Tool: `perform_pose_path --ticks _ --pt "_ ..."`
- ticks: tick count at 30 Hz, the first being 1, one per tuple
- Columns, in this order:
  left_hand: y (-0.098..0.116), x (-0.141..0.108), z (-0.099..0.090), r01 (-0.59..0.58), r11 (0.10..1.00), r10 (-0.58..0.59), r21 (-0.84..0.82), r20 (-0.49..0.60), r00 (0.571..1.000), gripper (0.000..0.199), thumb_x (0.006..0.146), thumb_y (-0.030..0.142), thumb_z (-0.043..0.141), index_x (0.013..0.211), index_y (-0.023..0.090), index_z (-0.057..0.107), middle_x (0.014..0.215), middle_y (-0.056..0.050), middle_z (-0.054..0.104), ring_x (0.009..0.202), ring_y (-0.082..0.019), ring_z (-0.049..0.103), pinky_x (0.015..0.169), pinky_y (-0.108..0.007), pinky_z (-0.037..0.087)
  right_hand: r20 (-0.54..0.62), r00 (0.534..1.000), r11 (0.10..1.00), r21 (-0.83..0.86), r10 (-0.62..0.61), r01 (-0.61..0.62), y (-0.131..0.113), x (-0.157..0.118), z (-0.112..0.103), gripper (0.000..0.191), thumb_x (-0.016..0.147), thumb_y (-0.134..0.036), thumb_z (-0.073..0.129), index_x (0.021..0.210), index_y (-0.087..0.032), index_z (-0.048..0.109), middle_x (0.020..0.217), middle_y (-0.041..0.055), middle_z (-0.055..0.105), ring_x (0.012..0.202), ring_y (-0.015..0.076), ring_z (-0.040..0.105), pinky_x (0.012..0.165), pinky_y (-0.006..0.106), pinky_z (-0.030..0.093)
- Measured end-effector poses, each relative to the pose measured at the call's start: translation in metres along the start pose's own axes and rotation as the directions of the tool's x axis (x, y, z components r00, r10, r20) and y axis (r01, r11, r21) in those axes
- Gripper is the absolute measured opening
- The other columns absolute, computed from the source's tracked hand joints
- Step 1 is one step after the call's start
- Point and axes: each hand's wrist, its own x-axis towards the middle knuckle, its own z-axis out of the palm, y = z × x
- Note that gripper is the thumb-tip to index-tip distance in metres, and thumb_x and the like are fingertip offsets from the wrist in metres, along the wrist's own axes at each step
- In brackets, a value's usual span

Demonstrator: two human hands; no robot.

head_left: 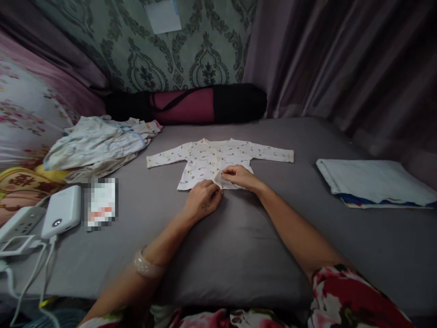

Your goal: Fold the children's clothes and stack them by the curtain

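A small white long-sleeved shirt point(205, 159) with a scattered print lies spread on the grey bed sheet point(239, 246), its sleeves stretched out to both sides and its neckline away from me. My left hand point(204, 199) is at the bottom hem near the middle, fingers closed on the fabric edge. Just right of it and a little higher, my right hand point(241, 176) pinches the front edge of the shirt, where a small corner is lifted. The fingertips of both hands are close together.
Crumpled baby clothes point(99, 141) lie at the left. Nearer are a white power bank point(62, 212), a power strip point(22, 223) with cables and a blurred packet point(101, 204). A folded white cloth point(375, 180) lies right. A black and maroon bag point(187, 105) lies along the wall.
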Motion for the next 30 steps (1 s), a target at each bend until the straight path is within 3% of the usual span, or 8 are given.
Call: perform_pose_path --ticks 4,8,11,14,20,23,26,30 --pt "-0.010 -0.002 -0.007 0.138 0.986 -0.132 0.092 -0.077 0.988 0.021 0.093 0.026 0.043 0.092 0.020 0.063 0.093 -0.008 0.063 0.092 -0.021 0.058 0.084 -0.035 0.046 0.071 0.989 0.980 -0.142 -0.128 0.137 -0.002 -0.001 0.007 0.020 0.078 -0.023 0.059 0.093 -0.014 0.068 0.080 0.0013 0.066 0.071 0.0122 0.057 0.067 0.024 0.044" --pt "-0.034 -0.008 -0.006 0.209 0.969 -0.196 0.135 -0.103 0.975 0.026 0.090 0.019 0.044 0.109 0.021 0.061 0.113 -0.010 0.062 0.110 -0.024 0.054 0.096 -0.039 0.043 0.119 0.975 0.879 -0.423 -0.188 0.221 -0.006 -0.005 0.014 0.023 0.075 -0.014 0.061 0.097 -0.016 0.069 0.083 0.0022 0.066 0.073 0.0131 0.057 0.069 0.024 0.043" --pt "-0.050 -0.012 -0.002 0.215 0.972 -0.210 0.098 -0.061 0.976 0.038 0.087 0.013 0.041 0.120 0.019 0.057 0.127 -0.011 0.058 0.121 -0.024 0.051 0.103 -0.041 0.040 0.163 0.971 0.796 -0.558 -0.173 0.235 -0.014 -0.011 0.016 0.024 0.076 -0.012 0.060 0.097 -0.018 0.070 0.089 0.0038 0.067 0.078 0.0143 0.058 0.071 0.024 0.041" --pt "-0.056 -0.013 -0.002 0.307 0.945 -0.311 0.112 0.019 0.950 0.045 0.087 0.011 0.039 0.128 0.020 0.053 0.141 -0.012 0.050 0.133 -0.027 0.041 0.107 -0.049 0.036 0.196 0.968 0.727 -0.640 -0.157 0.248 -0.022 -0.018 0.018 0.022 0.082 -0.014 0.056 0.098 -0.019 0.070 0.093 0.0050 0.068 0.084 0.0163 0.059 0.074 0.025 0.040" --pt "-0.053 -0.012 -0.010 0.396 0.914 -0.400 0.082 0.040 0.915 0.037 0.095 0.021 0.035 0.124 0.023 0.057 0.142 -0.010 0.051 0.133 -0.028 0.042 0.106 -0.052 0.035 0.219 0.963 0.614 -0.743 -0.155 0.268 -0.029 -0.027 0.023 0.019 0.090 -0.019 0.054 0.099 -0.022 0.070 0.103 0.0070 0.067 0.093 0.0194 0.059 0.079 0.029 0.040" --pt "-0.058 -0.014 -0.012 0.388 0.919 -0.389 0.071 0.001 0.921 0.035 0.093 0.017 0.036 0.117 0.023 0.061 0.138 -0.010 0.055 0.131 -0.029 0.044 0.104 -0.054 0.035 0.241 0.958 0.609 -0.740 -0.156 0.285 -0.031 -0.028 0.023 0.018 0.089 -0.018 0.055 0.096 -0.022 0.071 0.100 0.0068 0.068 0.093 0.0199 0.060 0.079 0.029 0.041" --pt "-0.067 -0.019 -0.012 0.390 0.920 -0.388 0.044 -0.042 0.921 0.035 0.089 0.013 0.040 0.114 0.023 0.062 0.134 -0.009 0.057 0.127 -0.028 0.048 0.101 -0.051 0.037 0.273 0.951 0.672 -0.678 -0.146 0.297 -0.033 -0.026 0.018 0.018 0.087 -0.017 0.056 0.090 -0.022 0.072 0.093 0.0041 0.070 0.089 0.0194 0.062 0.077 0.029 0.042" --pt "-0.076 -0.023 -0.016 0.518 0.853 -0.507 0.063 -0.138 0.851 0.032 0.088 0.025 0.049 0.119 0.021 0.057 0.125 -0.014 0.059 0.115 -0.028 0.054 0.094 -0.044 0.042 0.075 0.966 0.736 -0.634 -0.248 0.238 -0.028 -0.020 0.015 0.028 0.094 -0.022 0.044 0.106 -0.020 0.070 0.104 0.0066 0.070 0.099 0.0207 0.062 0.088 0.033 0.044"
